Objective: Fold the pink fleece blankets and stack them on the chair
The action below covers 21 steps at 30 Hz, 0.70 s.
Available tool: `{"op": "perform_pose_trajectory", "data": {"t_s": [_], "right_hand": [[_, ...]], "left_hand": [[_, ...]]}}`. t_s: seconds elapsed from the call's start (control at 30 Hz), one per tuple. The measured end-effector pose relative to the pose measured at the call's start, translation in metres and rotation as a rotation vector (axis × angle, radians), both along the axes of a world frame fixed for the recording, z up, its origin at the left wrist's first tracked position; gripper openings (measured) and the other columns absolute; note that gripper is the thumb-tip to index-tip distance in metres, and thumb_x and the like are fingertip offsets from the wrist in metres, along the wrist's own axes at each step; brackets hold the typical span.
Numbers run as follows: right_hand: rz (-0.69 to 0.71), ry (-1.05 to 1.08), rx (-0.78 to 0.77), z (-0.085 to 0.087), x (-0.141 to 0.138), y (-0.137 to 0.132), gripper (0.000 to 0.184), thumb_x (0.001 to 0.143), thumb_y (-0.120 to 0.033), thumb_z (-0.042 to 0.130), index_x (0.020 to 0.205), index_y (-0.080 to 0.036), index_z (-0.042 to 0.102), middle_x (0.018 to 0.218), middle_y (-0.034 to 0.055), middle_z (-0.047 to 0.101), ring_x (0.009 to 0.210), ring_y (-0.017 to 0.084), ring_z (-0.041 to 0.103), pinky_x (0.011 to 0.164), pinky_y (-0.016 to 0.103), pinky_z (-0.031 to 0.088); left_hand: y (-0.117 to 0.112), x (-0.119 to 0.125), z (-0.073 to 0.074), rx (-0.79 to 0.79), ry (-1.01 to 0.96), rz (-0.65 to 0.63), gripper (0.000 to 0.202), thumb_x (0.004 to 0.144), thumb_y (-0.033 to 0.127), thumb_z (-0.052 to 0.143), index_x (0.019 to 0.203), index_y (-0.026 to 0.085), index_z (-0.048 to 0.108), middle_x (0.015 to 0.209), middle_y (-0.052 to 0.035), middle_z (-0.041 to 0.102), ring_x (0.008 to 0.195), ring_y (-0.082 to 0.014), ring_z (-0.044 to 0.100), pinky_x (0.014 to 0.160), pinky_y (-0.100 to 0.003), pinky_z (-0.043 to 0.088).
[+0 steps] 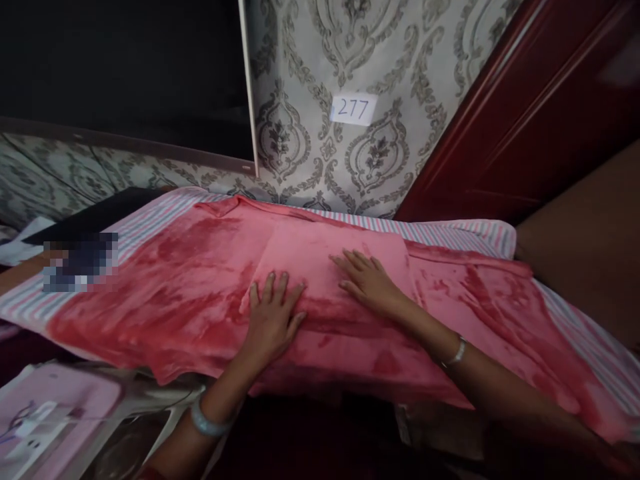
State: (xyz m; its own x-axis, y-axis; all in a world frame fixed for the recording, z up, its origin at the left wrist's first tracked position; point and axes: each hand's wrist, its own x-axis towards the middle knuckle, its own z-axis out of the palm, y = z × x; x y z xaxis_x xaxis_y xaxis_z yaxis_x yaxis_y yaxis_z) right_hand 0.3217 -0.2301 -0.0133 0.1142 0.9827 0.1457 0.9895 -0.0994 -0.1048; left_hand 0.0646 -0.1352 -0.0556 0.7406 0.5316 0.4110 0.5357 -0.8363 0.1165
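A fuzzy pinkish-red garment or blanket [165, 287] is spread over a long surface, and a paler folded square of the same kind of cloth [300, 247] lies on its middle. My left hand [273, 317] rests flat on the near left part of the folded square, fingers spread. On the square's right half my right hand [367, 280] presses down with its palm, fingers stretched out. Neither hand grips anything. Darker streaks show where the pile is brushed the other way. The near edge of the cloth hangs over the front.
A striped sheet [460, 233] lies beneath the red cloth. Behind stand a large black screen [125, 73] and a patterned wall with a card marked 277 [354, 109]. A dark red wooden panel [490, 113] slants at right; a pink plastic piece [90, 393] is at lower left.
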Motion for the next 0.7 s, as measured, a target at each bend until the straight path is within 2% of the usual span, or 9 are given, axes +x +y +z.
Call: {"op": "perform_pose_trajectory", "data": {"t_s": [0.1, 0.2, 0.3, 0.4, 0.53, 0.7], "right_hand": [[-0.071, -0.012, 0.054, -0.013, 0.008, -0.050, 0.058, 0.105, -0.056, 0.037, 0.159, -0.034, 0.037, 0.168, 0.0087, 0.029, 0.154, 0.035, 0.024, 0.119, 0.065, 0.024], [-0.148, -0.028, 0.077, -0.029, 0.007, -0.073, 0.058, 0.104, -0.056, 0.039, 0.158, -0.035, 0.039, 0.167, 0.0081, 0.030, 0.154, 0.037, 0.023, 0.119, 0.067, 0.022], [-0.199, -0.046, 0.092, -0.044, 0.001, -0.078, 0.057, 0.104, -0.054, 0.042, 0.158, -0.035, 0.040, 0.167, 0.0071, 0.031, 0.154, 0.037, 0.023, 0.119, 0.068, 0.020], [-0.216, -0.054, 0.110, -0.053, -0.004, -0.077, 0.058, 0.103, -0.053, 0.045, 0.159, -0.036, 0.038, 0.168, 0.0057, 0.028, 0.155, 0.036, 0.020, 0.121, 0.066, 0.018], [-0.237, -0.029, 0.132, -0.055, -0.007, -0.076, 0.060, 0.103, -0.053, 0.045, 0.159, -0.035, 0.036, 0.169, 0.0044, 0.025, 0.156, 0.034, 0.017, 0.122, 0.062, 0.017], [-0.249, 0.016, 0.159, -0.051, -0.010, -0.077, 0.059, 0.103, -0.054, 0.046, 0.158, -0.033, 0.040, 0.168, 0.0047, 0.029, 0.155, 0.034, 0.020, 0.123, 0.062, 0.017]], "left_hand": [[-0.004, 0.016, 0.020, 0.011, 0.014, -0.087, 0.053, 0.102, 0.040, 0.048, 0.152, 0.024, 0.049, 0.162, -0.0164, 0.041, 0.150, -0.0409, 0.033, 0.118, -0.072, 0.021], [-0.014, 0.042, 0.022, 0.030, 0.044, -0.248, 0.057, 0.099, 0.041, 0.054, 0.155, 0.030, 0.045, 0.165, -0.0115, 0.036, 0.153, -0.0399, 0.028, 0.120, -0.071, 0.020], [-0.023, 0.060, 0.005, 0.039, 0.069, -0.282, 0.061, 0.096, 0.043, 0.061, 0.154, 0.037, 0.044, 0.166, -0.0081, 0.035, 0.152, -0.0444, 0.025, 0.117, -0.074, 0.022], [-0.024, 0.063, -0.010, 0.068, 0.075, -0.260, 0.063, 0.094, 0.040, 0.063, 0.154, 0.038, 0.045, 0.166, -0.0080, 0.036, 0.152, -0.0464, 0.024, 0.115, -0.075, 0.022], [-0.019, 0.061, -0.012, 0.097, 0.082, -0.263, 0.063, 0.093, 0.036, 0.064, 0.154, 0.037, 0.046, 0.165, -0.0085, 0.037, 0.151, -0.0475, 0.027, 0.114, -0.075, 0.025], [-0.016, 0.063, -0.012, 0.127, 0.060, -0.263, 0.063, 0.093, 0.036, 0.063, 0.153, 0.039, 0.046, 0.164, -0.0071, 0.039, 0.150, -0.0460, 0.029, 0.114, -0.074, 0.025]]}}
